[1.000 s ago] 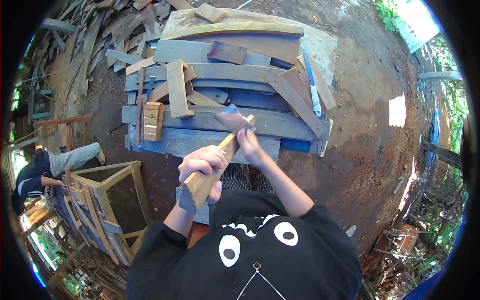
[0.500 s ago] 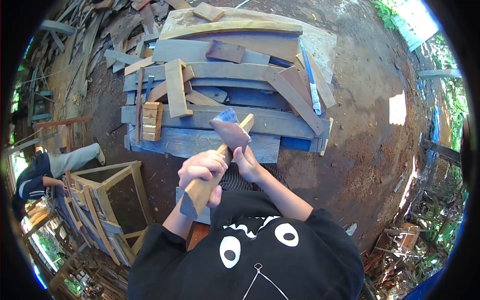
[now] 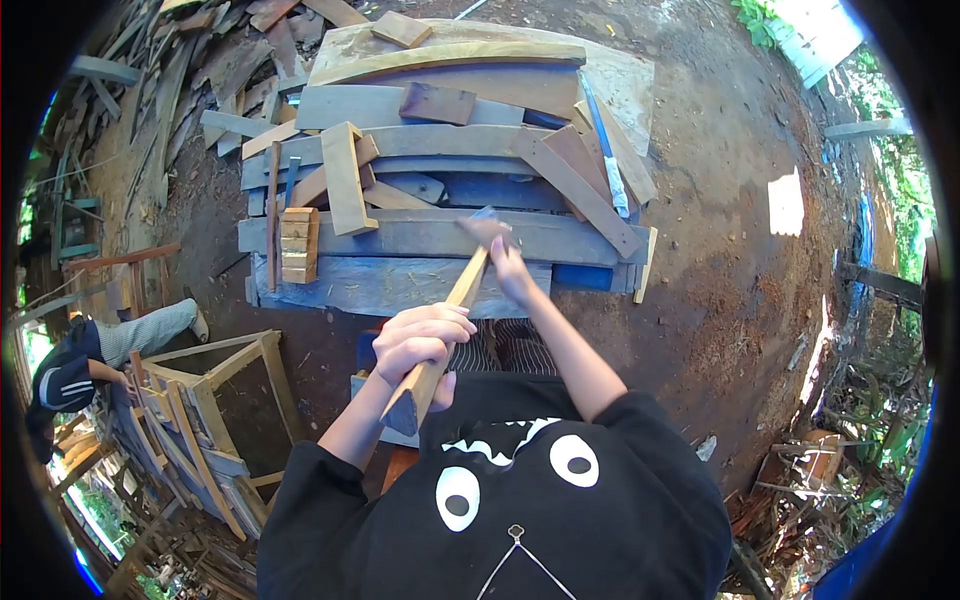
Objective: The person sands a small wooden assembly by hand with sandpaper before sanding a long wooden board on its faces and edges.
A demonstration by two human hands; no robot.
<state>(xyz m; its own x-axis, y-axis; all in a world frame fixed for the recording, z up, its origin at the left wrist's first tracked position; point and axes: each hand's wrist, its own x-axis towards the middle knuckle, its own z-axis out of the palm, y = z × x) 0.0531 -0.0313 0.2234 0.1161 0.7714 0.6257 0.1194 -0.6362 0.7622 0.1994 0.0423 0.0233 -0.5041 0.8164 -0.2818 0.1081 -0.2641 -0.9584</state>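
A long wooden piece (image 3: 464, 290) slants from near my chest toward the bench. My left hand (image 3: 424, 346) is wrapped round its near part. At its far end, my right hand (image 3: 512, 272) grips a brownish sheet (image 3: 488, 229), perhaps sandpaper, which is folded over the wood and blurred. Beyond both hands lies a grey board (image 3: 400, 236) across the bench. To the left on the bench stands a notched wooden block (image 3: 299, 245), beside a pale wooden piece (image 3: 343, 180).
The low bench (image 3: 380, 288) carries several boards and a blue-handled tool (image 3: 606, 145). A wooden frame (image 3: 270, 375) stands at the lower left, with a person (image 3: 75, 370) beyond it. Scrap wood (image 3: 215, 85) is heaped at the upper left.
My right hand and the sheet have moved away from my body, up toward the wood's far end. The wood now points more steeply forward, and my left hand still holds it.
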